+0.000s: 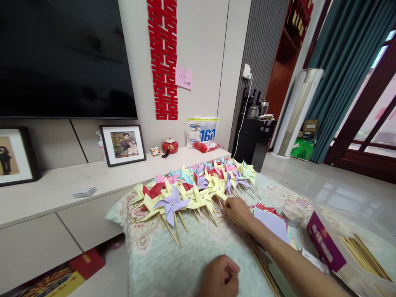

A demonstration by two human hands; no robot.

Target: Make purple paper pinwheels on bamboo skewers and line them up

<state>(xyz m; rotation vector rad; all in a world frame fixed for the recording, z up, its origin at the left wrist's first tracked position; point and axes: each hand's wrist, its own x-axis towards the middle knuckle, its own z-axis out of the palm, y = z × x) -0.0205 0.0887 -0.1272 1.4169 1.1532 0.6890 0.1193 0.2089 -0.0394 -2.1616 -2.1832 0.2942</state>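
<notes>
Pinwheels [201, 182] lie in a broad, overlapping bank across the far part of the cloth-covered table [161, 268], between the white cabinet [123, 176] and the wearer's hands. From my remote post I read their arrangement as deliberate: the paper heads lie away from the wearer while the wooden handles [177, 229] run back toward the hands, which probably keeps the blades from being crushed and leaves the stick ends easy to grasp. The right hand [237, 212] reaches to the near edge of the bank, its fingers bent and drawn close together beside the handles. The left hand [219, 276] is low in my view, over the near part of the table, its fingers curled toward the palm. The fingertips are too hidden for me to tell whether either hand pinches anything. Next to the right forearm [278, 243] I see a pile of coloured sheets [272, 225], a round clear container [293, 214] and a plastic box [324, 243] of bare sticks [366, 251]; I judge they are set on that side to suit the right arm's reach. More loose sticks [262, 264] lie beneath that forearm.

The pinwheels look crisp: folded paper blades in pale yellow, lilac, red, pink and light blue, swept round a small pin [202, 197] at the centre. One lilac pinwheel [172, 204] stands out at the front, overlapping yellow ones, its handle slanting toward the wearer.
</notes>
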